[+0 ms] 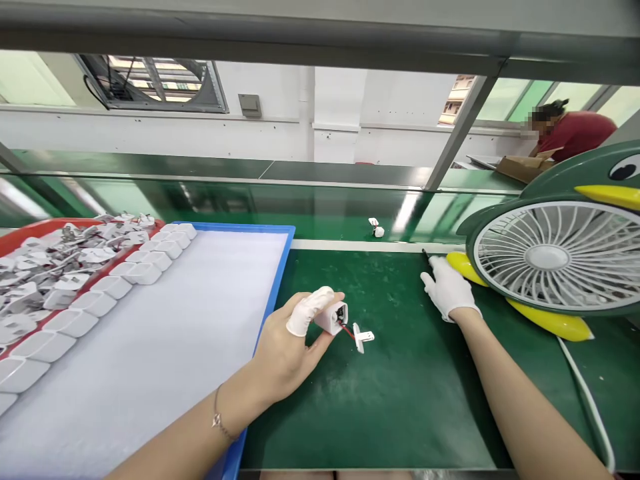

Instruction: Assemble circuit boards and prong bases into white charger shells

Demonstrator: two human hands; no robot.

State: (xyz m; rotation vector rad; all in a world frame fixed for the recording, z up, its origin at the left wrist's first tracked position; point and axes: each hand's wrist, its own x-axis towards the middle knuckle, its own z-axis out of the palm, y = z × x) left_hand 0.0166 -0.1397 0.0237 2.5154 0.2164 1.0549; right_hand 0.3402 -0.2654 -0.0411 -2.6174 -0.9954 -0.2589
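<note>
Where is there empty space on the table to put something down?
The green mat is bare between the left hand and right hand. The blue tray's white sheet is bare right of the charger row. The red bin is crowded; the fan fills the right.

No lettering can be read anywhere — parts, trays, fan — the white casings perhaps too small.

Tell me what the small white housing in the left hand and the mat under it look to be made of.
White housing: seemingly moulded plastic, smooth and slightly glossy, with crisp edges. Green mat: probably rubber or vinyl, matte, with pale scuff marks.
</note>
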